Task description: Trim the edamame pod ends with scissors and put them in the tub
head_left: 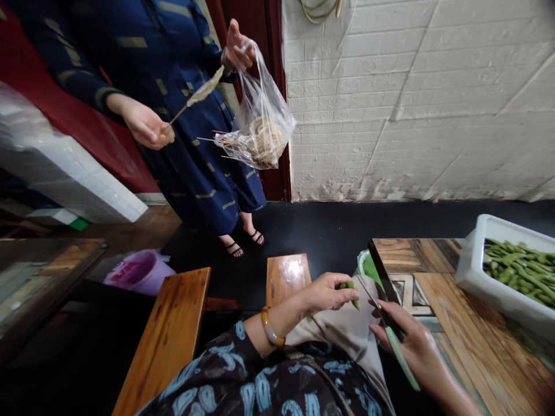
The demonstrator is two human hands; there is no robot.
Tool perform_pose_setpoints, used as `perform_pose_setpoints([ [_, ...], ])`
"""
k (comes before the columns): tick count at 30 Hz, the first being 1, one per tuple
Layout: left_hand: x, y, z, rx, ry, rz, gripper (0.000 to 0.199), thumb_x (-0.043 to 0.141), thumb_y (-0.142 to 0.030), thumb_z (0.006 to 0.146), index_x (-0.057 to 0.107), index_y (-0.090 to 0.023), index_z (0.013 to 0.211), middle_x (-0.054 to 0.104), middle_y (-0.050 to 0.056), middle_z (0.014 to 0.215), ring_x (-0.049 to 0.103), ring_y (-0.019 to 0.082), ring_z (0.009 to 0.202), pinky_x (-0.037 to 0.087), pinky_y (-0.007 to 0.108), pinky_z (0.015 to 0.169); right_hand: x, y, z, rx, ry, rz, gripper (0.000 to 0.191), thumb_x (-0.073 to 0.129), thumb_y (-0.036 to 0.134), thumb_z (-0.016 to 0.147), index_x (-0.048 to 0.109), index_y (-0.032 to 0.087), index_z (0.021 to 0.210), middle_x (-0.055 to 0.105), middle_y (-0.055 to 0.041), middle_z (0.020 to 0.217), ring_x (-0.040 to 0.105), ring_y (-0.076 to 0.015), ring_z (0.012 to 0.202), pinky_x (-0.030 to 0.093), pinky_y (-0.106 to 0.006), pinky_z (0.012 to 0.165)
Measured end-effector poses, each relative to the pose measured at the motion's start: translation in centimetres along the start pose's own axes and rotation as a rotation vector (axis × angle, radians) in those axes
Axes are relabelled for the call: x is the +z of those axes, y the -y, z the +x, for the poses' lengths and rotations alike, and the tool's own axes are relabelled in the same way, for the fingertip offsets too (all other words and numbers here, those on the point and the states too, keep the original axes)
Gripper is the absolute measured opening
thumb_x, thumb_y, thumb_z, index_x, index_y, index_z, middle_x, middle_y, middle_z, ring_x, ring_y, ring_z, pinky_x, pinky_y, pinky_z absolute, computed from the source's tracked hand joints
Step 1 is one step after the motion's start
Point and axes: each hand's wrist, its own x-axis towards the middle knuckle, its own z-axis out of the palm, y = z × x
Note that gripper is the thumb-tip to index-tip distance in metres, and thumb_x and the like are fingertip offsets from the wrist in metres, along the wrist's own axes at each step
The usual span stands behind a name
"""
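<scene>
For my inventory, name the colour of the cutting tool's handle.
The handle is pale green; see the head view.

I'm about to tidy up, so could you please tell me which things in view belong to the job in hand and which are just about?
Belongs, it seems:
scissors, in the right hand
green pod, in the left hand
white tub of more pods

Apparently separate:
purple bucket
wooden bench
bag of skewers, in another person's hand

Amber bangle (269, 329) – blue-patterned dark sleeve (225, 359)
</scene>
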Motion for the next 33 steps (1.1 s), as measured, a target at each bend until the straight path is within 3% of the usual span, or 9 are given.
perform_pose_setpoints([
  [6,1.6,0.0,0.6,0.022,0.045,0.023,0.051,0.078,-0.059,0.065,0.061,-0.012,0.075,0.058,-0.002,0.065,0.044,0.005,0.05,0.034,0.024,0.051,-0.2,-0.1,-2.1,0.025,-0.081,-0.042,0.033,0.066,0.042,0.085,0.068,0.023,0.112,0.076,-0.0077,0.098,0.076,-0.0236,0.084,0.064,-0.031,0.073],
  [11,3.4,-0.3,1.0,0.014,0.12,-0.017,0.054,0.082,-0.057,0.061,0.063,-0.011,0.081,0.068,0.004,0.08,0.05,0.006,0.052,0.039,0.025,0.054,-0.9,-0.5,-4.2,0.076,-0.135,-0.087,0.035,0.067,0.043,0.084,0.07,0.021,0.111,0.077,-0.0075,0.106,0.076,-0.0224,0.091,0.063,-0.026,0.077],
  [17,5.4,1.0,2.8,-0.02,0.256,-0.075,0.055,0.083,-0.056,0.061,0.062,-0.012,0.087,0.068,0.004,0.078,0.056,0.008,0.053,0.045,0.025,0.055,-1.7,-0.2,-7.6,0.261,-0.201,-0.033,0.039,0.069,0.047,0.082,0.07,0.022,0.113,0.078,-0.006,0.101,0.077,-0.0211,0.085,0.063,-0.025,0.077],
  [22,7.6,0.6,4.9,-0.077,0.417,-0.13,0.056,0.083,-0.054,0.063,0.063,-0.011,0.093,0.069,0.007,0.085,0.064,0.012,0.059,0.052,0.028,0.06,-3.9,1.9,-9.7,0.471,-0.258,0.049,0.041,0.071,0.044,0.081,0.071,0.021,0.114,0.079,-0.0051,0.088,0.076,-0.0202,0.073,0.063,-0.024,0.07],
  [25,9.6,-0.7,6.3,-0.087,0.513,-0.038,0.049,0.08,-0.05,0.07,0.063,-0.011,0.093,0.07,0.009,0.086,0.062,0.01,0.054,0.052,0.026,0.057,-5.5,3.1,-10.3,0.537,-0.342,0.052,0.037,0.07,0.042,0.082,0.071,0.02,0.112,0.078,-0.0056,0.087,0.075,-0.0207,0.075,0.063,-0.026,0.071],
  [28,12.4,-2.1,8.1,-0.082,0.607,0.054,0.045,0.08,-0.048,0.072,0.065,-0.011,0.094,0.07,0.007,0.082,0.058,0.008,0.052,0.048,0.022,0.053,-7.2,3.2,-11.0,0.567,-0.574,0.005,0.035,0.068,0.041,0.083,0.07,0.019,0.11,0.075,-0.0067,0.085,0.073,-0.0206,0.074,0.062,-0.03,0.07],
  [30,14.8,-2.8,9.5,-0.077,0.656,0.172,0.04,0.078,-0.045,0.074,0.067,-0.011,0.092,0.07,0.007,0.083,0.059,0.009,0.057,0.045,0.02,0.052,-8.7,2.9,-11.8,0.57,-0.692,-0.024,0.034,0.067,0.039,0.084,0.068,0.018,0.111,0.074,-0.007,0.086,0.071,-0.0191,0.072,0.061,-0.031,0.069],
  [33,19.3,-2.9,11.4,-0.039,0.732,0.283,0.035,0.078,-0.041,0.075,0.069,-0.011,0.09,0.059,-0.001,0.062,0.046,0.005,0.05,0.03,0.017,0.045,-11.6,2.6,-13.8,0.539,-0.755,-0.036,0.036,0.068,0.037,0.085,0.066,0.018,0.115,0.072,-0.0067,0.09,0.069,-0.0163,0.072,0.059,-0.029,0.069],
])
